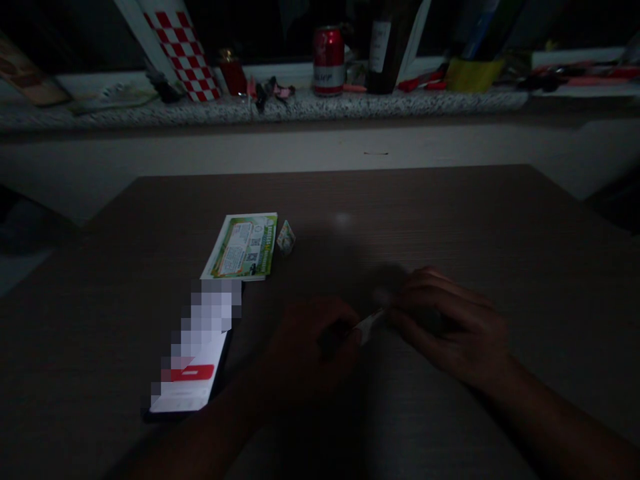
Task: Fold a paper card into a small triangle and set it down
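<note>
Over the middle of the dark wooden table, my left hand [320,340] is closed, with a small whitish piece [369,325], perhaps paper, pinched at its fingertips. My right hand [455,323] comes in from the right, and its thumb and fingers pinch the far end of that piece. Dim light and blur hide what exactly the piece is. Beyond my left hand, a small folded piece with a coloured print [286,239] stands on the table. Beside it lies a green printed booklet [245,245].
A phone [200,393] with a lit screen lies left of my left hand. Along the granite windowsill [280,113] stand a red can [329,61], a dark bottle [383,57], a red-and-white checked tube [185,53] and a yellow container [473,73].
</note>
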The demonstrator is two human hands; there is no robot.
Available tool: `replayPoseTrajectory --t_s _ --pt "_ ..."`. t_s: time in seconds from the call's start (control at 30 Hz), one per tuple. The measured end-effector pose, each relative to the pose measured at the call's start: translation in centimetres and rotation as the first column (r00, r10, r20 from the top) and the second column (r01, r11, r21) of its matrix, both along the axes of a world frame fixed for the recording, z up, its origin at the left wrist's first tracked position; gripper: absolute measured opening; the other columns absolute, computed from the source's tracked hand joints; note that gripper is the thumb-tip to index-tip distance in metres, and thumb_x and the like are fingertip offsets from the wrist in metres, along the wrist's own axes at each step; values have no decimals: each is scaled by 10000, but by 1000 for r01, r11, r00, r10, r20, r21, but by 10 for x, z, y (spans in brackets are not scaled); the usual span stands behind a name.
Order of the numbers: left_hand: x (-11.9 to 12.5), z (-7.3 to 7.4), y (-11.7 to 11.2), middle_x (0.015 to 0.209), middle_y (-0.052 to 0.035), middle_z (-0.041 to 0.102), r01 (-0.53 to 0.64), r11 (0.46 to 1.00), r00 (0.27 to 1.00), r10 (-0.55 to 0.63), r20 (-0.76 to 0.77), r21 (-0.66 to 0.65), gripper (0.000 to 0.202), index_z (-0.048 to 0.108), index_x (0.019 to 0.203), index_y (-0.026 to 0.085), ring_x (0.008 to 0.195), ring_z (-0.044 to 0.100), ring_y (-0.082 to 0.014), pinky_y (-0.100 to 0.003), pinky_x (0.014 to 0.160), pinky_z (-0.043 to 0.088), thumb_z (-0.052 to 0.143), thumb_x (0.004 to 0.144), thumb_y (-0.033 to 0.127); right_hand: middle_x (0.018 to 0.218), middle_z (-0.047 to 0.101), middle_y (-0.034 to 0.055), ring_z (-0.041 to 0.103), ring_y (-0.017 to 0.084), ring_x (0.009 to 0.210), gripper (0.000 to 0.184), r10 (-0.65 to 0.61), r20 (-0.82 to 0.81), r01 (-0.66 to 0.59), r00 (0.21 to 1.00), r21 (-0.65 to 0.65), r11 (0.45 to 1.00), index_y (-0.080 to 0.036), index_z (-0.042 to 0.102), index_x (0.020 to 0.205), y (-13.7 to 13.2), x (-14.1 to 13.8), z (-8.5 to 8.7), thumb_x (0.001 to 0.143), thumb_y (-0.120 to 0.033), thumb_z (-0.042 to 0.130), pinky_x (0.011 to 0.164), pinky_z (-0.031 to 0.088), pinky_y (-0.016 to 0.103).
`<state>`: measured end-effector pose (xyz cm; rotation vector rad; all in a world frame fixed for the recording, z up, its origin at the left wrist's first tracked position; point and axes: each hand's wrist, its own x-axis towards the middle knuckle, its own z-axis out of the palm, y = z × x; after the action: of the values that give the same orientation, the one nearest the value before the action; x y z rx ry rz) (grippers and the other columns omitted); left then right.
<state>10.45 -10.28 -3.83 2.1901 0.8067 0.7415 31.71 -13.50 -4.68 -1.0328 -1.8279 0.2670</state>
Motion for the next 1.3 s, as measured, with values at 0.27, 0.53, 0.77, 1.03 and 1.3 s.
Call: replayPoseTrajectory --t_s 0.27,0.53,0.77,1.03,1.3 --pt "0 0 -1 883 -7 720 31 995 999 -29 15 -95 191 653 1014 227 748 663 -125 -220 658 508 512 900 167 788 700 33 669 171 716 90 -65 -35 61 997 -120 991 -213 644 881 -3 0 -3 830 -144 617 621 540 300" --pt "0 -9 -3 1131 -57 694 -26 995 998 31 46 -93 357 475 1279 233 977 681 -165 -257 776 549 516 925 218 925 706 51 694 190 829 348 -111 -90 85 990 -248 965 -217 579 1103 -6 -2 -15 777 -216 699 710 577 291" --pt "5 -11 -5 1075 -62 707 12 993 993 2 -118 119 258 572 1179 201 948 675 -194 -324 846 526 513 929 211 932 736 44 726 177 812 398 -64 49 69 997 -105 992 -209 578 1124 -9 -10 -12 749 -139 689 700 597 252" --pt "6 -14 -5 1000 -64 720 32 977 988 1 -155 211 219 600 1115 176 861 680 -191 -313 769 526 446 964 215 924 741 31 727 165 777 431 -90 103 99 991 -95 991 -220 550 1165 -10 -6 -13 761 -160 688 666 596 239" --pt "3 -8 -7 899 -23 716 17 963 988 26 -154 268 187 601 1063 195 770 661 -155 -278 726 521 444 963 209 710 685 -19 655 117 556 188 -207 135 220 969 -95 971 -204 598 873 -11 -3 -4 722 -173 706 491 505 200"
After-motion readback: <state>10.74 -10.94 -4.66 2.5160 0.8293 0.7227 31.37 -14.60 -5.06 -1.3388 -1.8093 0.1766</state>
